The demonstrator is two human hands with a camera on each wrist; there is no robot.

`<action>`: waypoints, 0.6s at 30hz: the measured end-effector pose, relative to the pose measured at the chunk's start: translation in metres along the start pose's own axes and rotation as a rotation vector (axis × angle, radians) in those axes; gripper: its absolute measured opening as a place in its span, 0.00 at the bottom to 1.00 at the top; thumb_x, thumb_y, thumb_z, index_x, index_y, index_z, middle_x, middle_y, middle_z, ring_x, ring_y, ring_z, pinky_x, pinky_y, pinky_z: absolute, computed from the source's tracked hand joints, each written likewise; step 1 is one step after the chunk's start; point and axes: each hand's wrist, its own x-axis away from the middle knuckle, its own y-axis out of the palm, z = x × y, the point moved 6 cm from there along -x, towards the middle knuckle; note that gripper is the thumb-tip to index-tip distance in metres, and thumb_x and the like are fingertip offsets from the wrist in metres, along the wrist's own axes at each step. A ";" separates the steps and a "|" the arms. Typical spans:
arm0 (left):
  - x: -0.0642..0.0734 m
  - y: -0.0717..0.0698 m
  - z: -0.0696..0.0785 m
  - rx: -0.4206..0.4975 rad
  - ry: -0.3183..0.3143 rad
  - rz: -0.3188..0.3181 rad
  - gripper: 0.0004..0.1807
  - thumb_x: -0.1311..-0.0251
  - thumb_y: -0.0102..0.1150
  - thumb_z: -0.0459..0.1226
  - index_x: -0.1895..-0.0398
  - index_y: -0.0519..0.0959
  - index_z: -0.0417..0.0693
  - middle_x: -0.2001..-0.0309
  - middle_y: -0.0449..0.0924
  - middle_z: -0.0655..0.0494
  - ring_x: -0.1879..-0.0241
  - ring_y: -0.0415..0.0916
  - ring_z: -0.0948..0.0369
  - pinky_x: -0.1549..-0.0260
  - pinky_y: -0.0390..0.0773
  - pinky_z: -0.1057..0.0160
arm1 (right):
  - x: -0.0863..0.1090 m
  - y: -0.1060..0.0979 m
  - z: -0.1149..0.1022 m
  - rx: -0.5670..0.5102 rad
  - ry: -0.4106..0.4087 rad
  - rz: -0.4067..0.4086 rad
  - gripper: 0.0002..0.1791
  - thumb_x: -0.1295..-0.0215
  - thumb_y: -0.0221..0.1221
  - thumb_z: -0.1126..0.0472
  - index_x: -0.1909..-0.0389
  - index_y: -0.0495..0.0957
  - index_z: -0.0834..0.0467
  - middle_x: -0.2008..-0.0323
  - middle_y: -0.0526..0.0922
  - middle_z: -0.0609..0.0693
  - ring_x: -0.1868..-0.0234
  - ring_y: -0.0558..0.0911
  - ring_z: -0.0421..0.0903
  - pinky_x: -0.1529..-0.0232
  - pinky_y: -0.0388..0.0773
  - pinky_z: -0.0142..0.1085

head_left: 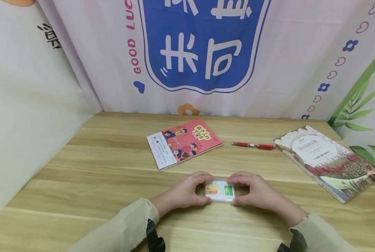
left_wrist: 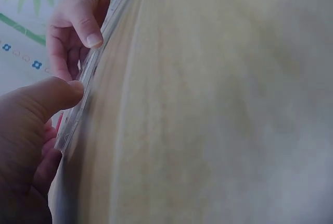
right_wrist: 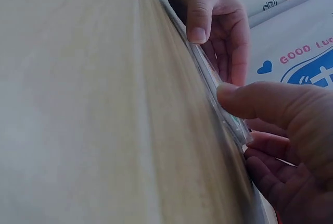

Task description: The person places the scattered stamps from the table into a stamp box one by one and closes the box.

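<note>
A small flat clear case [head_left: 222, 191] lies level at the table's front middle, showing an orange picture and a green one on white. My left hand [head_left: 187, 189] holds its left end between thumb and fingers. At the opposite end my right hand [head_left: 259, 192] grips it the same way. Seen edge-on in the left wrist view, the transparent case [left_wrist: 78, 110] is thin and sits close to the tabletop. The right wrist view shows my right thumb on the near edge of the case [right_wrist: 229, 121]; some fingertips are hidden behind it.
A pink picture book [head_left: 187, 142] lies beyond the case on the wooden table [head_left: 89, 175]. To its right are a red pen [head_left: 253, 145] and a larger illustrated book [head_left: 326, 161]. A printed curtain [head_left: 111, 70] hangs along the table's back edge.
</note>
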 end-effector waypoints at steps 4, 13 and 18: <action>-0.003 0.002 0.000 -0.040 -0.018 -0.031 0.32 0.50 0.66 0.45 0.39 0.70 0.52 0.38 0.68 0.55 0.38 0.65 0.58 0.40 0.63 0.57 | 0.002 0.001 0.000 0.015 0.027 -0.009 0.25 0.53 0.69 0.51 0.51 0.79 0.54 0.48 0.76 0.50 0.46 0.74 0.52 0.46 0.70 0.49; -0.005 0.003 0.001 -0.053 -0.043 -0.098 0.28 0.48 0.65 0.44 0.42 0.74 0.52 0.41 0.70 0.60 0.41 0.67 0.62 0.41 0.64 0.61 | -0.003 0.004 -0.009 0.030 0.078 -0.068 0.23 0.51 0.68 0.55 0.51 0.80 0.53 0.48 0.75 0.50 0.47 0.73 0.50 0.46 0.69 0.51; 0.000 0.002 0.003 -0.025 -0.051 -0.084 0.30 0.49 0.65 0.45 0.40 0.72 0.54 0.35 0.63 0.56 0.37 0.62 0.57 0.40 0.63 0.54 | -0.001 0.005 -0.009 0.002 0.084 -0.084 0.25 0.52 0.68 0.56 0.50 0.78 0.52 0.46 0.73 0.52 0.45 0.72 0.52 0.45 0.66 0.53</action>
